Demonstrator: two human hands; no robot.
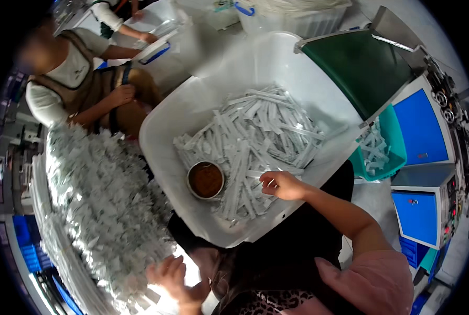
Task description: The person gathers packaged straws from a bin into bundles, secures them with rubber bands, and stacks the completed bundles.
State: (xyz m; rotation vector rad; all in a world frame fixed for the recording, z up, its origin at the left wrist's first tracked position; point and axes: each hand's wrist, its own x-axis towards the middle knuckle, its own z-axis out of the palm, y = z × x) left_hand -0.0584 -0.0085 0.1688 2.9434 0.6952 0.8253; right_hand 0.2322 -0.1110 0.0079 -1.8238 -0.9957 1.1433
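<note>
A large white plastic tub sits in front of me, holding a heap of slim white packaged strips. Over the heap's near right part, my right hand is closed in a pinch; whatever its fingertips hold is too small to name. Against the tub's left wall, among the strips, stands a round metal bowl with reddish-brown contents. My left hand is low at the left with its fingers spread, beside a tall stack of white, shiny, ragged-edged pieces. Glare partly washes out that hand.
A seated person is at the far left, with another person's arm reaching into a white bin behind. A teal basket of similar strips stands right of the tub, near a green panel and blue-fronted machines.
</note>
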